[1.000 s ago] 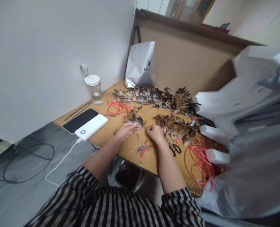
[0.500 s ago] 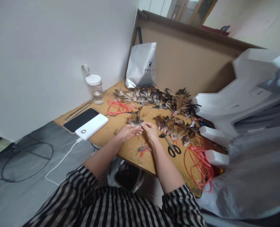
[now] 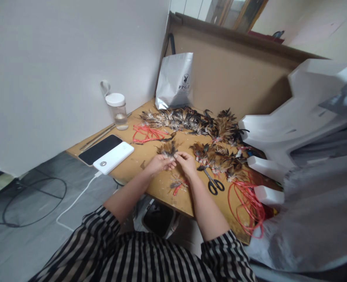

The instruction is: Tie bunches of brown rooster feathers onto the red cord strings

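Note:
A small bunch of brown and black feathers (image 3: pixel 166 149) is pinched in my left hand (image 3: pixel 160 163), above the front of the wooden table. Touching the base of the same bunch, my right hand (image 3: pixel 186 161) has its thumb and forefinger pressed together there. What lies between those fingertips is too small to make out. Loose feather scraps and red string pieces (image 3: pixel 177 186) lie below my hands. To the right are black-handled scissors (image 3: pixel 213 184) and a pile of brown feather bunches (image 3: pixel 220 158). A longer row of feathers (image 3: pixel 187 120) stretches behind.
Red string (image 3: pixel 150 133) lies left of the feathers, and more red string (image 3: pixel 246 207) hangs at the right edge. A phone (image 3: pixel 100 149), white power bank (image 3: pixel 114 158) with cable, lidded jar (image 3: pixel 117 111) and silver bag (image 3: pixel 175 82) stand around. White foam (image 3: pixel 299 105) borders the right.
Both hands stay almost in place at the feather bunch, with only slight finger movement. A dark feather behind the bunch now points more to the left.

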{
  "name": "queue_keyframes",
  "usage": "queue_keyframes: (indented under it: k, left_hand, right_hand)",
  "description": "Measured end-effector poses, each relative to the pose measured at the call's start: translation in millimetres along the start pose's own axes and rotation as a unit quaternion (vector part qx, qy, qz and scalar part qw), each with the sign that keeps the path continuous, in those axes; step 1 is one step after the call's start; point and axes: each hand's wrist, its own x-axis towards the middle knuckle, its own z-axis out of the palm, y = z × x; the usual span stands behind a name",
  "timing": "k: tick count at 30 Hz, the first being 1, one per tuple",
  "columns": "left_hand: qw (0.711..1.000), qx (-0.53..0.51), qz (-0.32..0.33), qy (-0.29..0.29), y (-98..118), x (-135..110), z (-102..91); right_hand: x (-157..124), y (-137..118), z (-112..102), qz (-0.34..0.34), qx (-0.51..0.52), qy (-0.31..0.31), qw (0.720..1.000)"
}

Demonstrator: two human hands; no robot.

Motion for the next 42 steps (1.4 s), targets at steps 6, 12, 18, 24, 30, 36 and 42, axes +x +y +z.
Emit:
queue_keyframes:
  k: [6, 12, 18, 24, 30, 36, 42]
  left_hand:
    - [0.997, 0.074, 0.024, 0.018, -2.0, 3.2, 5.4]
    - [0.991, 0.13, 0.028, 0.027, -6.1, 3.4, 8.4]
    - [0.987, 0.155, 0.036, 0.033, -6.9, 3.2, 8.9]
    - [0.985, 0.164, 0.044, 0.016, -8.3, 3.2, 7.1]
    - [0.986, 0.156, 0.066, -0.003, -6.7, 1.1, 8.2]
    - [0.987, 0.138, 0.087, 0.011, -4.8, 0.2, 10.4]
    - [0.989, 0.124, 0.083, 0.02, -2.2, -2.0, 10.4]
  right_hand:
    - [-3.0, -9.2, -7.7, -0.012, -0.066, -0.071, 0.995]
    - [-5.0, -3.5, -3.2, -0.046, -0.173, -0.047, 0.983]
    - [-5.9, -0.8, 1.5, -0.06, -0.218, -0.004, 0.974]
    - [-10.0, -8.4, 3.1, -0.076, -0.218, -0.013, 0.973]
    - [-8.0, -5.6, 1.3, -0.082, -0.206, -0.028, 0.975]
    - [-5.9, -2.3, 4.3, -0.057, -0.2, 0.01, 0.978]
    - [-5.0, -3.6, 5.2, -0.054, -0.197, 0.027, 0.979]
